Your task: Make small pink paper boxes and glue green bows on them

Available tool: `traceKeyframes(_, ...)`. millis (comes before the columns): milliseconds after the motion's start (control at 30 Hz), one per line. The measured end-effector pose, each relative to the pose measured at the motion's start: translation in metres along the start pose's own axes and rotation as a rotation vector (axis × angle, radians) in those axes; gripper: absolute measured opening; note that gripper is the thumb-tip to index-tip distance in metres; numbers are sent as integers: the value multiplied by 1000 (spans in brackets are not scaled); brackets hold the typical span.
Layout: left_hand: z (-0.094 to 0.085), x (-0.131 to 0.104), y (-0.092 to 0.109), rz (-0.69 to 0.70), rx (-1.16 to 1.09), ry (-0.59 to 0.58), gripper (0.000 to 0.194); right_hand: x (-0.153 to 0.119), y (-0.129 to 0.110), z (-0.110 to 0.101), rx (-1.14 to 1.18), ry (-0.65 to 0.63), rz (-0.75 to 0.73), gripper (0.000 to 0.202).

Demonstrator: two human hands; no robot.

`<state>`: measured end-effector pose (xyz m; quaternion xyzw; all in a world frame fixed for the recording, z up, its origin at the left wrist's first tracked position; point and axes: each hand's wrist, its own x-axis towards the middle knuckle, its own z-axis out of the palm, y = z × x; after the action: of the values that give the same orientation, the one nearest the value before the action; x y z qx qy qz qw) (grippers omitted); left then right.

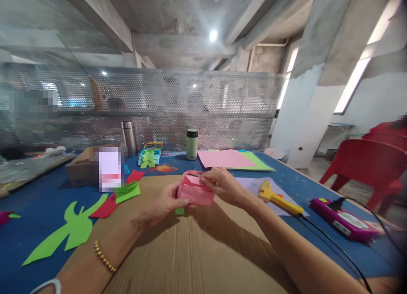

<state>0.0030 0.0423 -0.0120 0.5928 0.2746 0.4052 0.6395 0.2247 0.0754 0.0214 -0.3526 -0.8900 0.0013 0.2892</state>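
Above the brown cardboard sheet, both hands hold a small pink folded-paper box. My left hand grips its left side, with the thumb along the lower front. At the upper right edge, the fingers of my right hand are pinched on the paper. Whatever else the right fingertips may hold is hidden. A small green paper piece lies just under the box. Left of my hands are a green paper cutout, a red paper strip and a folded green piece.
A yellow hot glue gun lies on pale paper at right, its cord running past a purple power strip. Coloured paper sheets, a green tumbler, a steel flask and a cardboard box stand farther back.
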Motion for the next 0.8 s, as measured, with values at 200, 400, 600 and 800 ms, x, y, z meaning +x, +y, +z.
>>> traceKeyframes(200,3,-1,2,-23,10,4,50,-2,-9,-3,-81,-8,-22,35)
traceKeyframes(400,3,-1,1,-21,14,-8,48,-3,-15,-6,-106,-54,-14,33)
traceKeyframes(600,1,0,0,-13,42,10,46,-2,-12,-1,-47,-25,-1,25)
traceKeyframes(800,1,1,-1,2,32,17,48,-1,-13,-3,-34,-50,7,27)
